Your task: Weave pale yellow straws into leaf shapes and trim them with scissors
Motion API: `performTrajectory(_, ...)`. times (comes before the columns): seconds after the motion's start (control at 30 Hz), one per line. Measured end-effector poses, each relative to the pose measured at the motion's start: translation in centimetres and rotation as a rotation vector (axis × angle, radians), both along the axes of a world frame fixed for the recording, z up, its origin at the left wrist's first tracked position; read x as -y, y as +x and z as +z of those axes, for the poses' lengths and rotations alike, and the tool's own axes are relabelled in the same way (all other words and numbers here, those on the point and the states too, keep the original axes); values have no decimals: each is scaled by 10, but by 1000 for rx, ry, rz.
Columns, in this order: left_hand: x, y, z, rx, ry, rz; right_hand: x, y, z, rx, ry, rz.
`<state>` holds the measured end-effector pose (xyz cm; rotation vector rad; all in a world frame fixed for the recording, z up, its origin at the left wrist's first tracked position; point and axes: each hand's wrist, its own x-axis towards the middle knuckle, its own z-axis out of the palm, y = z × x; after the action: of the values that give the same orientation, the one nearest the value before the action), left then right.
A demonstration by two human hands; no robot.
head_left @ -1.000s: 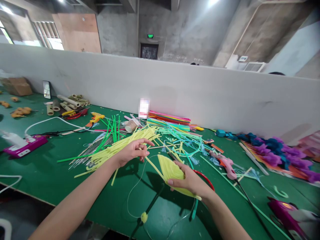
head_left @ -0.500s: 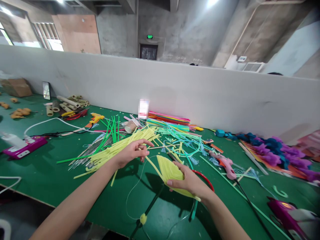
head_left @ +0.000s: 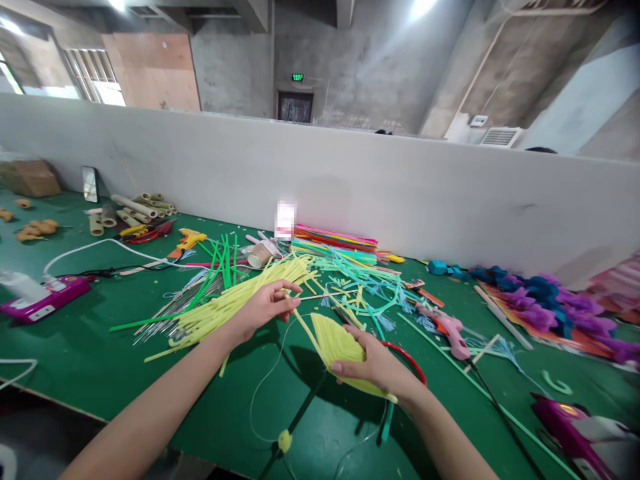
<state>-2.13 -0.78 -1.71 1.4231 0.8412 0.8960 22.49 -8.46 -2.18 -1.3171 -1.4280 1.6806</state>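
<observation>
A leaf shape built of yellow pipe cleaners [head_left: 331,337] lies in my right hand [head_left: 373,365], its thumb across the front and the fingers mostly hidden behind. From the leaf's lower left a single yellow pipe cleaner [head_left: 309,333] runs up to my left hand [head_left: 267,308]. Thumb and fingers of that hand pinch its upper end. Below the leaf, a dark stem-like rod with a small yellow knot [head_left: 285,441] stretches toward the table's front edge. A thin clear thread [head_left: 251,407] loops near it.
A pile of yellow pipe cleaners [head_left: 240,300] lies behind my left hand. Red-handled scissors [head_left: 410,360] sit partly behind my right wrist. A pink glue gun [head_left: 454,335], a yellow glue gun [head_left: 193,238] and purple power strips [head_left: 53,298] stand around on the green table.
The whole view has shifted slightly. My left fingertips have drawn a little closer to the thumb at the pipe cleaner's end; the right hand's hold on the leaf looks the same.
</observation>
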Motion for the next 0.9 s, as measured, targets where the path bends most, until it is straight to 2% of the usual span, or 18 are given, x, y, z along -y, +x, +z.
performTrajectory(0.2, 5, 7, -1, 117, -87, -12, -1, 1, 0, 52, 36, -35)
performTrajectory(0.37, 9, 13, -7, 207, -162, -48, 1, 3, 3, 44, -16, -21)
performTrajectory(0.53, 18, 21, -8, 153, -193, -111, 1, 7, 7, 154, 78, -60)
performTrajectory(0.67, 22, 25, -9, 65, -139, -183, 0, 5, 8, 173, 164, 31)
performTrajectory(0.9, 22, 27, -12, 26, -121, -181, 0, 0, 3, 141, 148, 75)
